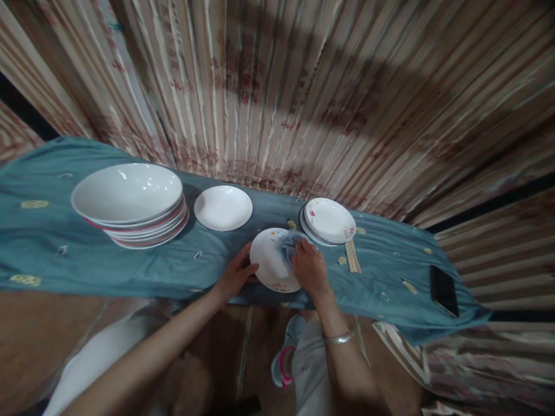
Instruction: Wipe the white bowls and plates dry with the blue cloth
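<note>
A white plate (pixel 271 260) with small orange flowers near its rim is at the front edge of the cloth-covered table. My left hand (pixel 237 270) grips its left side, the thumb over the rim and the fingers partly hidden beneath. My right hand (pixel 310 266) presses a bunched blue-grey cloth (pixel 289 245) onto the plate's upper right surface. Just beyond, to the right, sits a stack of flowered plates (pixel 330 221). A plain white plate (pixel 223 208) lies by itself behind and left of my left hand.
A tall stack of large white bowls and dishes (pixel 130 193) stands at the left. Wooden chopsticks (pixel 352 257) lie beside the flowered stack. A black phone (pixel 444 290) rests near the right end of the blue-green tablecloth (pixel 390 283). Pleated curtains (pixel 269 104) hang behind.
</note>
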Demonstrator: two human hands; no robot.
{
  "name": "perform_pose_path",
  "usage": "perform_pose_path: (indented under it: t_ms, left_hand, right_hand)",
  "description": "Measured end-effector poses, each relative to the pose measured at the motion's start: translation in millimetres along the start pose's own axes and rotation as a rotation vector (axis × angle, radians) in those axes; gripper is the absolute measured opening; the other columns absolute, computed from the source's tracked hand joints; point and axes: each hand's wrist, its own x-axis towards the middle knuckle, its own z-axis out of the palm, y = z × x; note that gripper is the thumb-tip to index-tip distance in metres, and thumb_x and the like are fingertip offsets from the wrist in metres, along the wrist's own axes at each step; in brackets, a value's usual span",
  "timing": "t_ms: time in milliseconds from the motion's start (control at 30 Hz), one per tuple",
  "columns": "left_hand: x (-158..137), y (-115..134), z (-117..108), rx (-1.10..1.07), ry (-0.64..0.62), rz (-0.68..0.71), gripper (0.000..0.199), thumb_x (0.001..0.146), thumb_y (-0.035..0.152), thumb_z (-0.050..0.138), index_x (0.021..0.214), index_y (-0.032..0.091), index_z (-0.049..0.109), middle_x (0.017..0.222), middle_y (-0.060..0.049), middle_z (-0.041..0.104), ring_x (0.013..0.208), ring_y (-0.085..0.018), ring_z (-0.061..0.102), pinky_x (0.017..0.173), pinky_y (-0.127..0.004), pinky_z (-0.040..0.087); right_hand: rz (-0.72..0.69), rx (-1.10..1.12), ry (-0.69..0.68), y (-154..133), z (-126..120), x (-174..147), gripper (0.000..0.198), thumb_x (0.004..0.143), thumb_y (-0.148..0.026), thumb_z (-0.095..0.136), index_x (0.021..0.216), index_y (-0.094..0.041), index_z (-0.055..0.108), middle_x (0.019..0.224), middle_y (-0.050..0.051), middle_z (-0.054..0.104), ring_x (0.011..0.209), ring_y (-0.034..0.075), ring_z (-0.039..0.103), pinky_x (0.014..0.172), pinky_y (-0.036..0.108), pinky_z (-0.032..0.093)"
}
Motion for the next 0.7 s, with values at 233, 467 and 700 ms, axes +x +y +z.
perform_pose_path:
  t_ms: [233, 467, 700]
  left_hand:
    - [-1.2, -0.3, 0.8, -0.015, -0.001, 0.000, 0.078, 0.069, 0.034, 0.074, 0.141, 0.026, 0.044, 0.111, -0.007, 0.067, 0.089, -0.024, 0.067, 0.073, -0.039, 0.058]
    - [-1.8, 3.0, 1.5, -0.049, 0.012, -0.040, 0.069, 0.077, 0.047, 0.066, 0.139, 0.027, 0.047, 0.113, -0.008, 0.068, 0.081, -0.024, 0.070, 0.070, -0.039, 0.059]
    - [0.7, 1.6, 0.8, -0.050, -0.008, -0.040, 0.068, 0.081, 0.052, 0.059, 0.141, 0.025, 0.045, 0.127, -0.011, 0.062, 0.083, -0.026, 0.070, 0.068, -0.039, 0.058]
  right_hand:
    - [0.005, -0.086, -0.061, 4.3, -14.2, -21.1, 0.024, 0.090, -0.016, 0.048, 0.107, -0.012, 0.065, 0.137, 0.019, 0.051, 0.118, 0.034, 0.051, 0.096, 0.051, 0.042]
    - [-0.077, -0.080, -0.140, 8.2, -20.3, -41.4, 0.025, 0.091, -0.018, 0.046, 0.097, -0.015, 0.070, 0.124, 0.015, 0.061, 0.112, 0.029, 0.056, 0.096, 0.043, 0.043]
    - [-0.227, 0.105, -0.233, 12.7, -25.0, -50.1, 0.024, 0.093, -0.026, 0.049, 0.091, -0.016, 0.071, 0.107, 0.010, 0.068, 0.104, 0.022, 0.061, 0.093, 0.034, 0.044]
